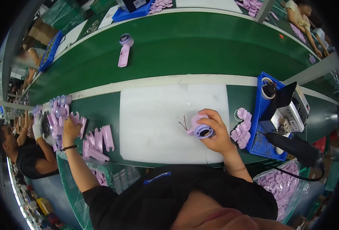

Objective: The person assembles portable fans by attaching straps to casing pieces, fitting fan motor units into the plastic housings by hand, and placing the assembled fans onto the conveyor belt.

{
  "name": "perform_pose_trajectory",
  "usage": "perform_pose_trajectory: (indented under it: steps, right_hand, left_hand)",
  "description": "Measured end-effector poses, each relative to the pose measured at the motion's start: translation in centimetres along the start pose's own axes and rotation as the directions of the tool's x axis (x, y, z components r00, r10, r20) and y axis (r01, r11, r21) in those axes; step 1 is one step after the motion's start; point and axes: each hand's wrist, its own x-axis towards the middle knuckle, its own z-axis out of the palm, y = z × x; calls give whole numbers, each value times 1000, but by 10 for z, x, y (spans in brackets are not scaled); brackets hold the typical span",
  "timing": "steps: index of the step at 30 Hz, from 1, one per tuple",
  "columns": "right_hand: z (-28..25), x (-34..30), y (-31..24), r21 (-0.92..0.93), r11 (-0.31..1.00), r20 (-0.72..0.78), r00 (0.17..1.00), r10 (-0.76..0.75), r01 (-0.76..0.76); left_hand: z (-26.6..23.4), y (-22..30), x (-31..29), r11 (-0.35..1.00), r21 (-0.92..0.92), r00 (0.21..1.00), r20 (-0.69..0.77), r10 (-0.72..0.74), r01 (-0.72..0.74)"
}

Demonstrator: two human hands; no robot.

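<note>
My right hand (219,134) grips a lilac-and-pink fan head (203,129) over a white foam mat (154,122). The head's purple ring faces me, and thin dark wires (183,124) stick out on its left. My left hand (71,131) is far to the left, its fingers closed at a pink plastic shell piece (76,117) beside a heap of parts; the fingertips are partly hidden. In that heap lie more fan heads (65,100). Curved pink handle shells (107,138) rest between my left hand and the mat.
Small pink parts (241,130) are piled right of the mat. Beside them stands a blue tray (259,111) with screws, next to a device (288,115) and a black power tool (294,147). A handheld fan (125,51) lies on the green conveyor (184,50). A co-worker (27,153) sits left.
</note>
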Motion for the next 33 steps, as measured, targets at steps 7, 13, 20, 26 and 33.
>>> perform_pose_trajectory:
  steps: [7, 13, 20, 26, 33]
  right_hand:
    - [-6, -7, 5, 30, 999, -247, 969, 23, -16]
    - [-9, -10, 10, 282, 959, -403, 906, 133, -15]
    - [-15, -9, 9, 286, 958, -579, 799, 163, 12]
    - [-18, -9, 10, 145, 970, -571, 784, 244, -196]
    - [-20, 1, 9, -40, 995, -406, 911, 72, -97]
  left_hand:
    - [-65, 231, -37, 707, -578, 825, 98, 556, -408]
    - [-51, 367, -59, 485, -764, 139, 474, 869, -426]
    - [4, 402, -95, 435, -823, -4, 469, 883, -365]
    - [59, 391, -119, 147, -895, 242, 45, 969, -421]
    - [57, 385, -127, 160, -878, 385, -30, 923, -451]
